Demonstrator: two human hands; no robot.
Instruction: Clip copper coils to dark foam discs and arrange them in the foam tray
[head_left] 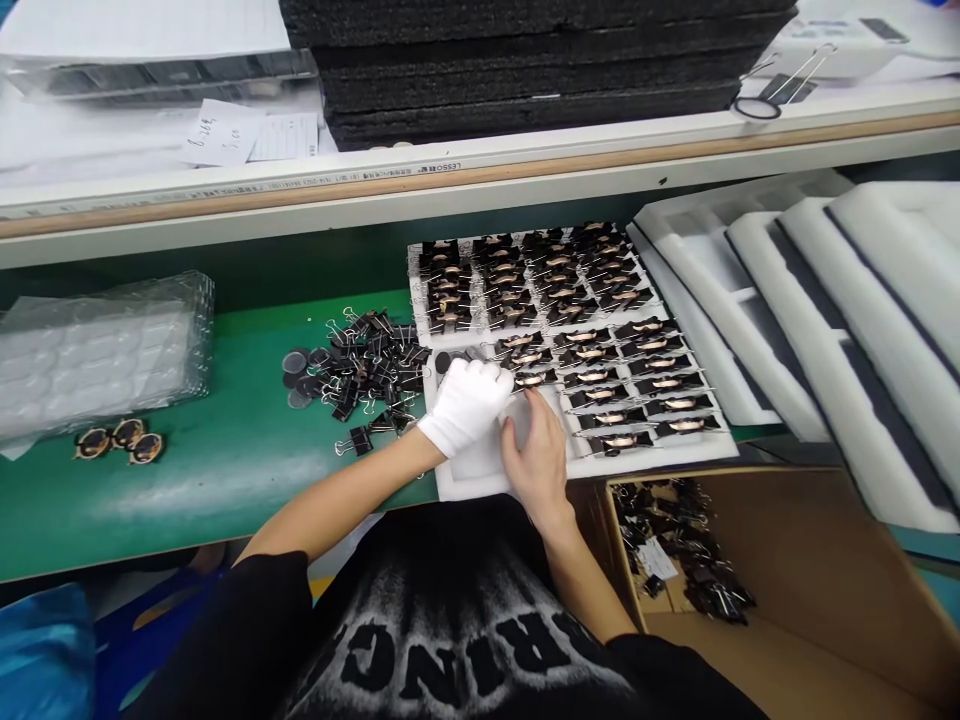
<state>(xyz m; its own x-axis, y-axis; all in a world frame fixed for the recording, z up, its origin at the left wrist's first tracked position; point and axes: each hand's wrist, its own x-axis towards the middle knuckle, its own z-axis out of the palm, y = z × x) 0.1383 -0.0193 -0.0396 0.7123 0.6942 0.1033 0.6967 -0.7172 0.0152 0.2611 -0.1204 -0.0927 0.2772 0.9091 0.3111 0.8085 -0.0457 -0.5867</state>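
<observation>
While we view the head camera, our gloved left hand [466, 403] rests curled on the white foam tray [480, 468], beside clipped coils [600, 375]; whether it holds anything we cannot tell. Our bare right hand [538, 455] presses flat, holding nothing. Loose binder clips [371, 365] crowd the green worktop [225, 470]; a nudge could unseat coils

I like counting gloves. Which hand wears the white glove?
The left hand wears the white glove; the right hand beside it is bare. Both rest on the white foam tray.
</observation>
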